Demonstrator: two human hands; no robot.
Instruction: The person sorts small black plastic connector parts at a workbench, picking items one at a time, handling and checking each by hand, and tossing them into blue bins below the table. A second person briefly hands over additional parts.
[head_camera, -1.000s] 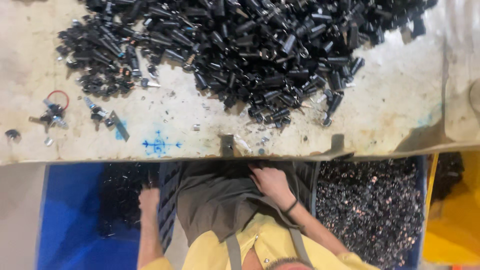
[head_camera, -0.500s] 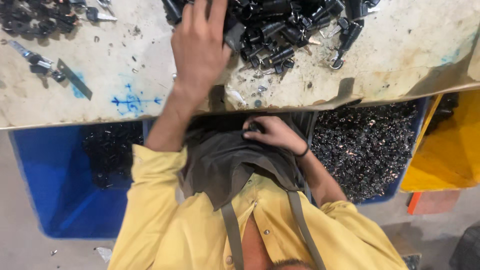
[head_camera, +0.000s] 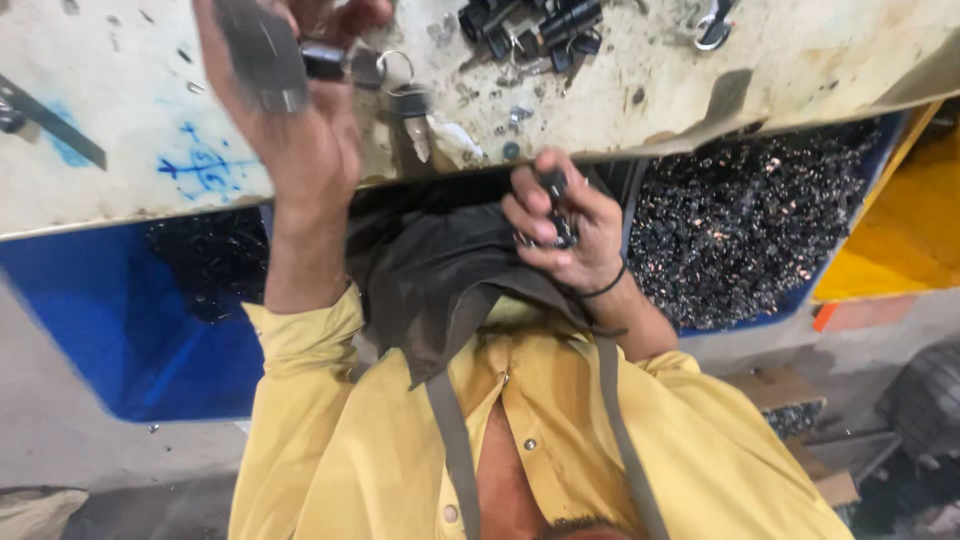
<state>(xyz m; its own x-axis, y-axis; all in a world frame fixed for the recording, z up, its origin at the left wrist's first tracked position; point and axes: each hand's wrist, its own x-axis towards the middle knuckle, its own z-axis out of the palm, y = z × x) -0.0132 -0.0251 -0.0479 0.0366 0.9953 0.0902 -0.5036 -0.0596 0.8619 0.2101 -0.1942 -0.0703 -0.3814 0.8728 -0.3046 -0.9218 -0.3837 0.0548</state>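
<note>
My left hand (head_camera: 295, 110) lies at the front edge of the worn white table (head_camera: 120, 190), fingers curled over a few small black metal parts (head_camera: 325, 62) with a ring attached. My right hand (head_camera: 560, 225), a black band on its wrist, sits just below the table edge. It grips the raised hem of my dark grey apron (head_camera: 440, 290) together with a small black part (head_camera: 555, 185). The apron hangs open like a pouch under the edge. A remnant of the black parts pile (head_camera: 530, 25) shows at the top.
Under the table stand a blue bin (head_camera: 110, 330) at the left and another bin of dark shiny parts (head_camera: 760, 230) at the right. A yellow bin (head_camera: 890, 230) is far right. Blue marks (head_camera: 205, 165) and a dark strip (head_camera: 60, 130) are on the table.
My left hand has come back from the pile to the table's front edge with parts under it. The right hand has lifted the apron hem closer to the edge. The view has tilted down.
</note>
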